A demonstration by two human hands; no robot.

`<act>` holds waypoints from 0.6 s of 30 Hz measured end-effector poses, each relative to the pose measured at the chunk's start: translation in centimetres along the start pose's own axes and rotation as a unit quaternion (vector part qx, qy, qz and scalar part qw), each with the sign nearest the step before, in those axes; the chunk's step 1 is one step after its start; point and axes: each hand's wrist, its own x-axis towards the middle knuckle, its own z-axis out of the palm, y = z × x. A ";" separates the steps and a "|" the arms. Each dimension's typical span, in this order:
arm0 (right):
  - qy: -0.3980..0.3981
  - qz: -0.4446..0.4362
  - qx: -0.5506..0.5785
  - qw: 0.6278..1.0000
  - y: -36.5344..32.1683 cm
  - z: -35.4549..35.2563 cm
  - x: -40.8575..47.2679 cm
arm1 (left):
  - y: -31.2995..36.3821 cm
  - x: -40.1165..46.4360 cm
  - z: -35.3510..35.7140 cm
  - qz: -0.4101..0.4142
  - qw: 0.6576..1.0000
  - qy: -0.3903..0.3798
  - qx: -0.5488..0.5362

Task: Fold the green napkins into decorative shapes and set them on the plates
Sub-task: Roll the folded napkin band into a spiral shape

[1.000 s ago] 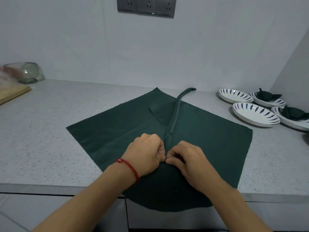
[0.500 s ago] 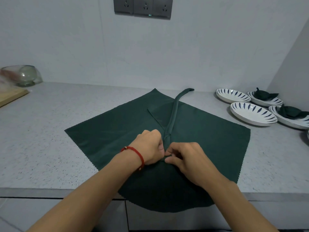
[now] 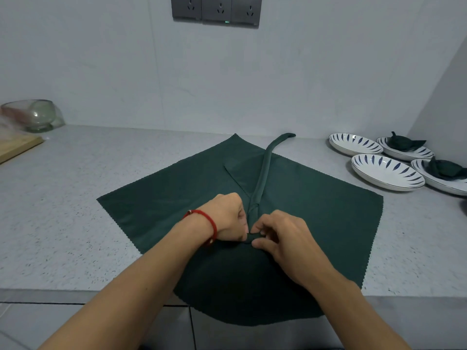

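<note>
Speckled grey bench [image 3: 63, 223] under a pale wall carries a green napkin [image 3: 164, 198] spread flat, its near edge hanging over the front. Both forearms reach in from below: the left hand [image 3: 225, 215], knuckles up, and the right hand [image 3: 285, 236] meet at the napkin's middle, fingers [image 3: 260, 227] curled and pinching the near end of its rolled strip [image 3: 262, 178], which runs away toward the wall. No writing is readable

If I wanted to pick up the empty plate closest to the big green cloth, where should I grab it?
Probably by the rim of the nearest empty plate, on the side facing the green napkin. That edge flares up off the counter and is free; the far side sits tight against the other plates.
</note>
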 end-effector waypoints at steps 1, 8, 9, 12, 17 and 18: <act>0.008 -0.002 0.004 1.000 0.1 0.1 0.1 | 0.0 0.1 0.0 0.001 1.000 0.002 0.004; -0.022 0.036 0.051 0.998 0.7 -0.5 1.5 | -0.5 -0.6 1.3 0.048 0.996 0.077 0.018; -0.018 0.041 0.054 0.998 0.7 -0.4 1.6 | -0.4 -0.4 1.1 0.047 0.996 0.078 0.025; -0.007 0.031 0.076 0.997 0.8 -0.1 1.6 | 0.0 0.4 0.0 0.044 0.998 0.039 0.037; -0.017 -0.029 0.006 0.999 1.2 0.0 1.7 | 0.1 1.5 -1.4 0.009 0.997 -0.070 -0.032; -0.022 -0.033 -0.002 0.999 1.1 0.1 1.8 | 0.0 1.4 -1.3 0.008 0.997 -0.065 -0.049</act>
